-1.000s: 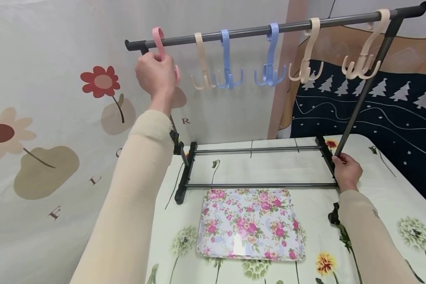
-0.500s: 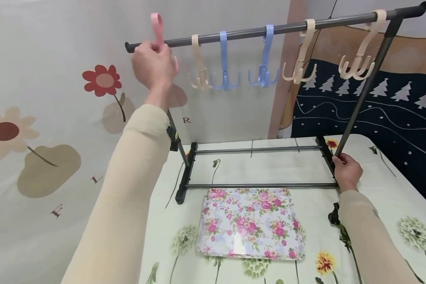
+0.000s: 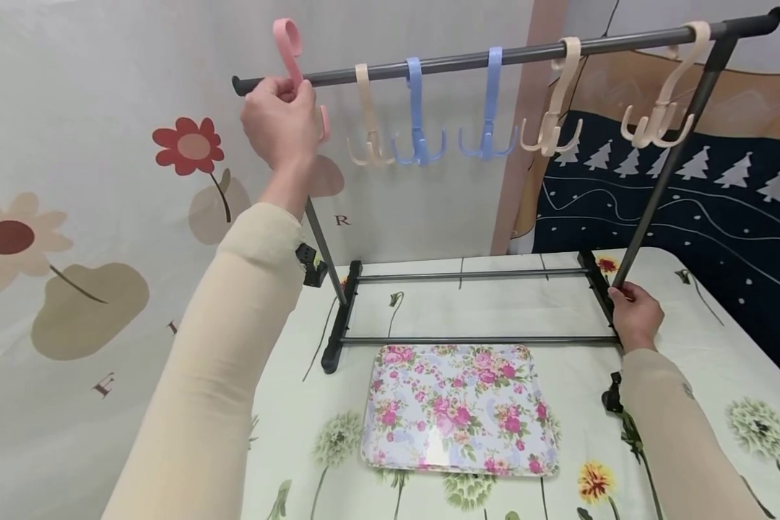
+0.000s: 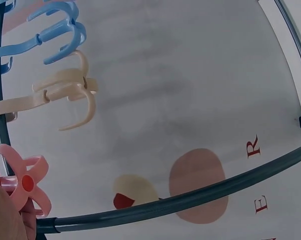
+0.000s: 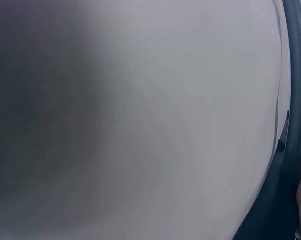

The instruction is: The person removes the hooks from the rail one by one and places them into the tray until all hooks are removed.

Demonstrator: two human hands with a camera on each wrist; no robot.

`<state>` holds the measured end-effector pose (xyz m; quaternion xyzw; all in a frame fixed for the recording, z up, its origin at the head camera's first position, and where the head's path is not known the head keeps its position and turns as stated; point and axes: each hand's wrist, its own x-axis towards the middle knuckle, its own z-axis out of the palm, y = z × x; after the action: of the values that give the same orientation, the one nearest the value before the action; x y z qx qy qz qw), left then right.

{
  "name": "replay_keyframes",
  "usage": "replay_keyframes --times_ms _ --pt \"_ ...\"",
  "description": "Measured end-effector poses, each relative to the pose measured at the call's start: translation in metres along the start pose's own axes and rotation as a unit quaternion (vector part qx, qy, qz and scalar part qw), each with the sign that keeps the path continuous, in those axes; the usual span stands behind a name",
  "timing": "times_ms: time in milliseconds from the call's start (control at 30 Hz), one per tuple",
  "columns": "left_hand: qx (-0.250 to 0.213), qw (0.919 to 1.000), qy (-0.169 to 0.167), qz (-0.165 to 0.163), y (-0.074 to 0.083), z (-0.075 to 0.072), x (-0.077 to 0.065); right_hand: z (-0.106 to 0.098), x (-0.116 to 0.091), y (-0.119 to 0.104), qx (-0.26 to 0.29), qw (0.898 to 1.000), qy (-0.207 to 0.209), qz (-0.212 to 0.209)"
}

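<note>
Height is what has changed for the pink hook (image 3: 289,54) at the upper left of the frame: a second ago its curl looped over the bar (image 3: 455,65), and now it stands above it, so it seems to be carried by the left hand (image 3: 279,123) alone. That hand pinches the stem. At middle right, the right hand (image 3: 637,315) grips the foot of the post (image 3: 663,177) as before. Two blue hooks (image 3: 417,108) and three beige hooks (image 3: 367,101) hang from the bar.

Below, the table (image 3: 702,354) wears a flower-printed cloth; a flowered tray (image 3: 461,415) lies lower middle, before the rack's base (image 3: 481,339). Behind hang a pale curtain (image 3: 416,209) with letters and, at right, dark fabric (image 3: 741,231) with white trees.
</note>
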<state>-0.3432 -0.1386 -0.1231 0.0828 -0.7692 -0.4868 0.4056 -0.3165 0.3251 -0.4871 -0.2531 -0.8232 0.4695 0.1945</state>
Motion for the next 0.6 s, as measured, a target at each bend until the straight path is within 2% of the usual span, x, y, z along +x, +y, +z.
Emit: replay_keyframes --times_ms 167,367,600 --pt "-0.031 0.9995 -0.006 -0.008 -0.002 -0.004 -0.004 -0.002 0.002 0.002 0.002 1.000 -0.006 0.010" --pt "-0.053 0.9985 -0.014 0.008 -0.006 -0.009 -0.010 -0.006 0.003 0.002 0.001 1.000 -0.005 0.013" --pt "-0.076 0.9958 -0.046 0.023 -0.022 -0.015 -0.024 -0.006 0.003 0.003 -0.001 1.000 -0.005 0.017"
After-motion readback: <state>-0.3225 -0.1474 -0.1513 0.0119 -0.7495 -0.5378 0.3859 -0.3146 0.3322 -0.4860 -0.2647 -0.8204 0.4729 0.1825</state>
